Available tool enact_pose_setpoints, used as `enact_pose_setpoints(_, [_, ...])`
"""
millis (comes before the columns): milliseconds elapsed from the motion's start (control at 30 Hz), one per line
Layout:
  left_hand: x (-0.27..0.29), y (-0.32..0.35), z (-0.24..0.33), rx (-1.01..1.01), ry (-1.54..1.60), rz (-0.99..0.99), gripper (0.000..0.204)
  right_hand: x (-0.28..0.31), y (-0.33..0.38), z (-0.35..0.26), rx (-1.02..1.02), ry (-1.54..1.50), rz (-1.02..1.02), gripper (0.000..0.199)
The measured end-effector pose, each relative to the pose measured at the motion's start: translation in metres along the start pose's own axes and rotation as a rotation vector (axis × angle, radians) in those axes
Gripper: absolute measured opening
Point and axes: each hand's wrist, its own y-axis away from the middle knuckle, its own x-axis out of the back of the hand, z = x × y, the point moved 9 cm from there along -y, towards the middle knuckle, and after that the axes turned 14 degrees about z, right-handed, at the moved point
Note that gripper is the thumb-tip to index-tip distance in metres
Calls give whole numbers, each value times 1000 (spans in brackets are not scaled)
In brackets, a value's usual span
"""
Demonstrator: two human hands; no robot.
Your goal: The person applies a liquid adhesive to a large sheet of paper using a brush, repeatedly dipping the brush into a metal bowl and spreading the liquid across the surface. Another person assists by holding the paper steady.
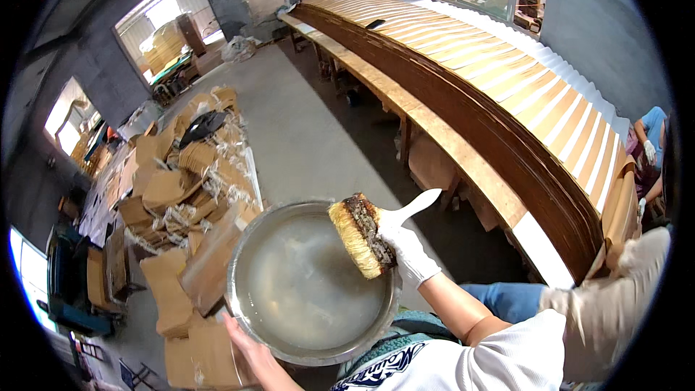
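My left hand [250, 351], bare, grips the near rim of a wide metal basin [239, 297] that holds cloudy liquid. My right hand [407, 250], in a white glove, is closed around the white handle of a broad flat brush [362, 235]. The brush's yellowish bristles hang over the basin's right rim, just above the liquid. To my right runs a long wooden bench [463, 152] carrying overlapping rows of brown paper sheets with pale strips [507, 80].
Heaps of brown cardboard pieces and plastic wrap [174, 188] lie on the concrete floor to the left. Another person in blue with white gloves [648, 148] stands at the bench's right side. Windows and a doorway open in the grey walls.
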Motion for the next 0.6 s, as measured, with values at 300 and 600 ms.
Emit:
enact_pose_setpoints(300, [-186,-108,-24,126,-79,-214,65,-4,-101,-54,50,-42,246,36])
enact_pose_setpoints(600, [-404,-160,-61,230,-105,-446,55,9,-178,-115,147,-309,437,39])
